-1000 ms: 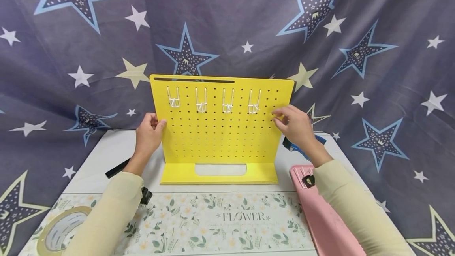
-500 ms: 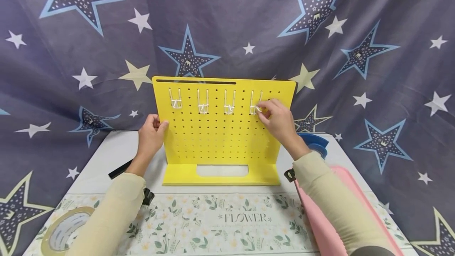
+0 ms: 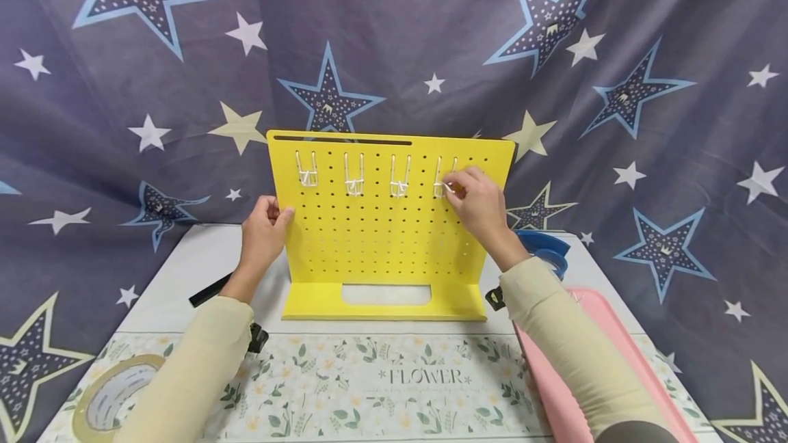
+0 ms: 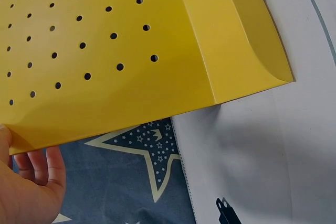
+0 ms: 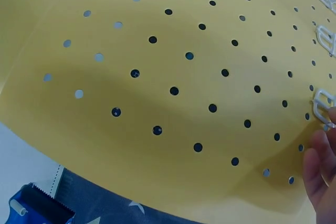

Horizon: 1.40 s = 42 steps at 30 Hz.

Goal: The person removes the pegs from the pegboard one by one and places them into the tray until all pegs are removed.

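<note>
the left hand (image 3: 263, 234) is gripping the left edge of a yellow pegboard (image 3: 369, 241), its thumb lying on the front face and its fingers bending behind. the right hand (image 3: 483, 207) is working well apart from it, near the board's upper right, and is pinching the rightmost white hook (image 3: 438, 185) between thumb and fingers; the fingertips are partly covering the hook's lower end. three other white hooks (image 3: 353, 183) are hanging in a row to the left, all from holes close under the long slot in the top edge.

the pegboard is standing upright on its folded base, which is resting on the white worktop (image 3: 154, 292) just behind a floral mat (image 3: 369, 405) reading "flower". to the right, a pink tray (image 3: 606, 323) is lying partly under the right forearm, and a blue tape dispenser (image 3: 544, 245) is sitting behind it. a roll of tape (image 3: 92, 405) is lying at the front left, partly hidden by the sleeve (image 3: 185, 378). a star-patterned curtain (image 3: 400, 19) is hanging behind everything.
</note>
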Available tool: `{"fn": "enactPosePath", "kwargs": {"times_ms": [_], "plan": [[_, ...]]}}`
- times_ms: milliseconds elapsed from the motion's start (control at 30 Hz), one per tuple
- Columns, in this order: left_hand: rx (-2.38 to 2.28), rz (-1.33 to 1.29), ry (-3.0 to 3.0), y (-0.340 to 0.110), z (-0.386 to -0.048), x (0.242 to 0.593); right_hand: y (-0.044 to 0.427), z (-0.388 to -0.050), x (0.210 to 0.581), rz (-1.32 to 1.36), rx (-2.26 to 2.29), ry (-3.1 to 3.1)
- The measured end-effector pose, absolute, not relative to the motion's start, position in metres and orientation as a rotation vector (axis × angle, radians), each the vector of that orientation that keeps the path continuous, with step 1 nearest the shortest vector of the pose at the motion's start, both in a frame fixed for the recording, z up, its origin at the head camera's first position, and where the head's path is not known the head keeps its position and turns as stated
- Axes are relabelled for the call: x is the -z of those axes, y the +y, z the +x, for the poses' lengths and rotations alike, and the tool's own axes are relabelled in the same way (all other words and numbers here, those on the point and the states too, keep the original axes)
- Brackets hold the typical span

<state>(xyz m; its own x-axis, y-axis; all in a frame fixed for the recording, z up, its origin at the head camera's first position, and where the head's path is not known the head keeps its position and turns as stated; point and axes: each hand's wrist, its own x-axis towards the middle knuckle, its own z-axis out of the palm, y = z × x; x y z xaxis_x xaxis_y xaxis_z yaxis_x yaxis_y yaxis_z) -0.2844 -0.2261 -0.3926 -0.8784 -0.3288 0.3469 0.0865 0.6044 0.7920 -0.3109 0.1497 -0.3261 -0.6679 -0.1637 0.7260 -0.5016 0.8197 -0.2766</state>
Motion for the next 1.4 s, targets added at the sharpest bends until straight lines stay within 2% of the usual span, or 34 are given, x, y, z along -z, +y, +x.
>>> {"fn": "enactPosePath", "kwargs": {"times_ms": [933,1400], "plan": [[1.174,0.202,-2.368,-0.226,-0.286,0.394,0.158,-0.295,0.311,0.612,-0.519,-2.204],[1.179,0.192,-2.376,-0.227,-0.287,0.396,0.221,-0.271,0.332,0.553,-0.524,-2.451]]}}
